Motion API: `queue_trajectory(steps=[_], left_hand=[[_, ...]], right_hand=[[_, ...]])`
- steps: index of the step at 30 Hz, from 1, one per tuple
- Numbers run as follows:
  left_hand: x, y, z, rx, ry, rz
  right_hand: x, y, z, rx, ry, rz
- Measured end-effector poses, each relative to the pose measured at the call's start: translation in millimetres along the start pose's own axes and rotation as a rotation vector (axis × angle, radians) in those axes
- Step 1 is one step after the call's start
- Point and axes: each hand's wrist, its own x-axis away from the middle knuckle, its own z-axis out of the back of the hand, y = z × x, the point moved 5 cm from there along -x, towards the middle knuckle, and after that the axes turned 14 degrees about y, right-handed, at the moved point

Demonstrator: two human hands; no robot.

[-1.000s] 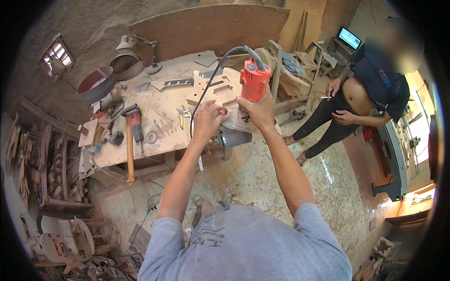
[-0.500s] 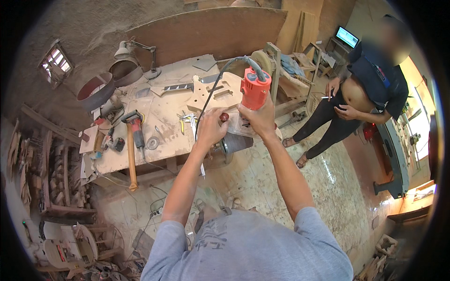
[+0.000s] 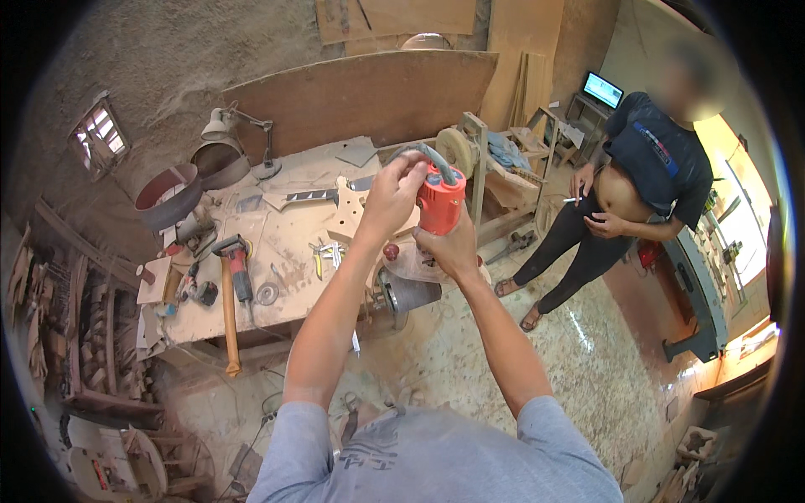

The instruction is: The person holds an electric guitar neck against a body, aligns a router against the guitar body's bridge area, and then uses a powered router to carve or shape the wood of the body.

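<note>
Router [image 3: 441, 210] right of guitar body [image 3: 345, 215], lamp [image 3: 218, 126] behind grinder [image 3: 240, 277] on workbench [image 3: 293, 243]

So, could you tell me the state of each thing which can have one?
Red power tool: upright, held; running or not, unclear
Right hand: closed around the tool
Left hand: at the tool's top, grip unclear
Monitor: lit
Desk lamp: standing, lighting unclear
Guitar body: bare wood, lying flat

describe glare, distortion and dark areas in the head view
Head view: white glare streaks the pale, stained tiled floor; same head view: the bright opening at right is washed out almost white; the head view's wide lens leaves black corners and seems to bow the long brown wooden board.
</note>
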Motion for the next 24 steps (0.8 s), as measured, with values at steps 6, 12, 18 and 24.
queue_trajectory(steps=[6, 12, 18, 24], left_hand=[[-33, -12, -5, 0.016, -0.157, 0.006], [-26, -6, -7, -0.017, -0.114, 0.083], [30, -27, 13, 0.068, 0.023, 0.057], [95, -83, 62, -0.473, -0.262, 0.166]], right_hand=[[-3, 14, -2, 0.026, -0.024, 0.020], [-2, 18, -1, 0.057, -0.015, 0.046], [-1, 15, 3, 0.058, -0.032, 0.073], [6, 20, 8, 0.021, -0.055, 0.053]])
